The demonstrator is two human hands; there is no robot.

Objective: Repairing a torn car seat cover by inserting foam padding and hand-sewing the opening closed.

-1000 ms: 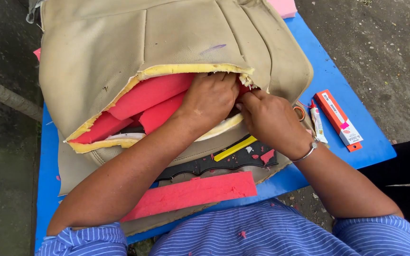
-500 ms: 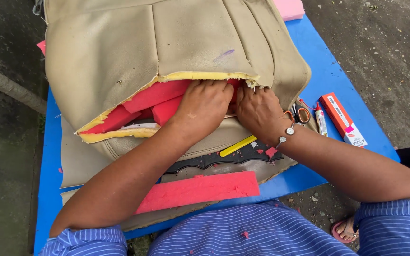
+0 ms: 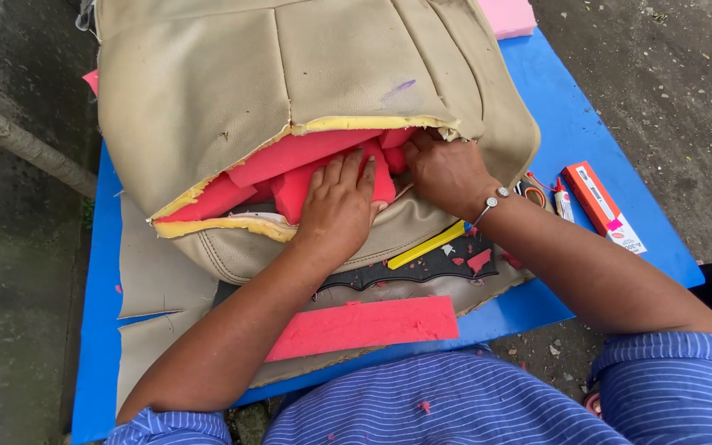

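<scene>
Basically, both hands were working at the torn opening of the beige seat cushion [image 3: 290, 91], which lay across the blue counter [image 3: 587, 124]. Left hand [image 3: 339, 210] rested palm down on the red foam pieces [image 3: 290, 169] showing through the tear, fingers [image 3: 354, 169] stretched flat, gripping nothing. Right hand [image 3: 447, 169] sat at the right end of the opening, fingers curled in under the yellow-lined cover edge [image 3: 348, 125]; couldn't tell whether they grasped foam or cover. A silver bracelet [image 3: 494, 200] was on the right wrist. A flat red foam strip [image 3: 364, 325] lay on the near edge of the cushion backing, below the forearms. A yellow stick [image 3: 426, 245] lay beside a black panel [image 3: 422, 268]. An orange box [image 3: 601, 206] and a small tube [image 3: 564, 202] lay on the counter to the right, apart from the cushion. A pink foam block [image 3: 506, 16] sat at the far corner.
</scene>
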